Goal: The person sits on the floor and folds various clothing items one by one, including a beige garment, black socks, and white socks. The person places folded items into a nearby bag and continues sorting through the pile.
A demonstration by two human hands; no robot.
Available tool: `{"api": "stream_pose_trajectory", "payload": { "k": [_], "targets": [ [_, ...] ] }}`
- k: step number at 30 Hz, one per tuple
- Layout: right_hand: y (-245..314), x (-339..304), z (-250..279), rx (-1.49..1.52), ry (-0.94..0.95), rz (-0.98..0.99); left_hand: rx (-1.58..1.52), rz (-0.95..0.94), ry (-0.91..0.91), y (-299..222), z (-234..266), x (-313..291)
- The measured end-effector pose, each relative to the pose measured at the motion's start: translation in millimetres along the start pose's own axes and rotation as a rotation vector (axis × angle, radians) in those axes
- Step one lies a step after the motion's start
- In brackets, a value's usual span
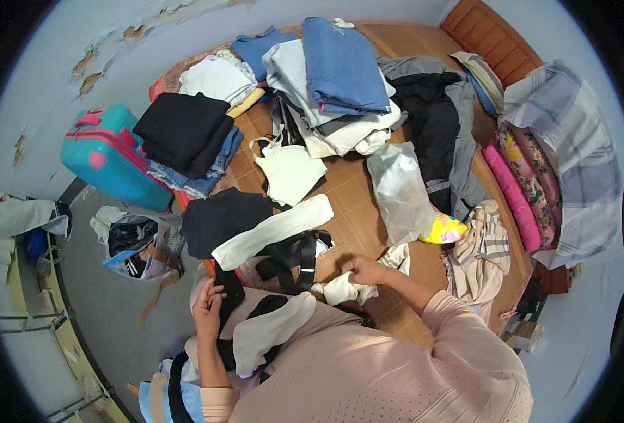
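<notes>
My right hand (365, 271) is closed on a bunched white sock (340, 290), just over the tiled-pattern bed surface. Beside a black sock (230, 295) on my lap is my left hand (208, 304), its fingers loosely apart. A white sock (273, 328) lies across my lap over dark cloth. Ahead of my hands, a long white sock (277, 233) rests on folded black clothing (220, 222). Black straps (287, 264) lie in a tangle between my hands. Another light piece of cloth (396, 259) is just beyond my right hand.
Folded clothes (344, 67) are stacked at the back, with a black pile (185, 130) nearer left. A turquoise suitcase (104, 155) and an open bag (139, 247) stand on the left. A clear plastic bag (400, 194) and folded bedding (562, 169) are to the right.
</notes>
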State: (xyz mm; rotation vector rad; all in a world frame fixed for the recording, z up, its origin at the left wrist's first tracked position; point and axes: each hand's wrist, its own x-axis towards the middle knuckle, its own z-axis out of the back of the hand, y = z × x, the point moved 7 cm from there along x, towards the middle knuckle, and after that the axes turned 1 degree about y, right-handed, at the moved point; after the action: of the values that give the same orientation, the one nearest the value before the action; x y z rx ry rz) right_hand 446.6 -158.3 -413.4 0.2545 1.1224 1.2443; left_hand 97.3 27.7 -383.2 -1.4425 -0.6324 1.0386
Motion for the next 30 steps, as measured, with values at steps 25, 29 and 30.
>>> {"api": "stream_pose_trajectory", "payload": {
  "k": [25,29,30],
  "targets": [
    [8,-45,124,0.533,-1.068,-0.041,-0.005,-0.041,0.005,3,-2,0],
    [-21,-15,95,-0.039,-0.835,-0.054,0.081,-0.05,0.017,2,-5,2],
    [-17,-16,92,-0.09,-0.832,0.011,0.101,-0.051,0.023,4,-5,1]
  ]
}}
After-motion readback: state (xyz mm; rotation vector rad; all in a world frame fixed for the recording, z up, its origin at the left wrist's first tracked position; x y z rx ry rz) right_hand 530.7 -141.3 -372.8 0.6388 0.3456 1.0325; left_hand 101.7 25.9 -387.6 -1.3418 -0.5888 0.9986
